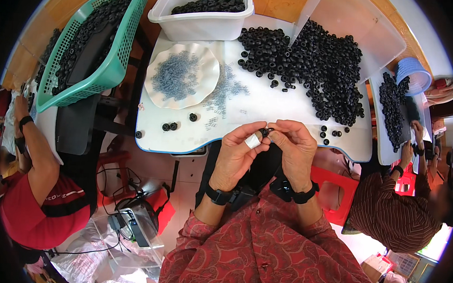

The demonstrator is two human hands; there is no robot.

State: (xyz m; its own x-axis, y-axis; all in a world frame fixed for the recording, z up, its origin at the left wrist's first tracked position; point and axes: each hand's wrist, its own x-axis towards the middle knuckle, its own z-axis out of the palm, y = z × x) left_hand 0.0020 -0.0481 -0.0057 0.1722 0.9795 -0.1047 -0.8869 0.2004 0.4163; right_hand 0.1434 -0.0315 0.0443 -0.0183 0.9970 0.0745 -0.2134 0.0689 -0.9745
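Note:
Above the table's near edge, my left hand (236,157) and my right hand (297,152) meet fingertip to fingertip. Both pinch a small black round part (265,131); the fingers partly cover it. White tape (253,140) wraps one of my left fingers. A big heap of black ring-like parts (320,69) spreads over the far right of the white table (278,111). At the left, a wavy-edged cream plate (210,72) bears a pile of tiny blue-grey pieces (175,76), too small to make out. More of them lie scattered beside it.
A white tub (201,26) of black parts stands at the back, near a clear plastic bin (362,33) tipped over the heap. Left is a green basket (122,51). People work at either side (47,204), (395,209). A red stool (335,189) stands below.

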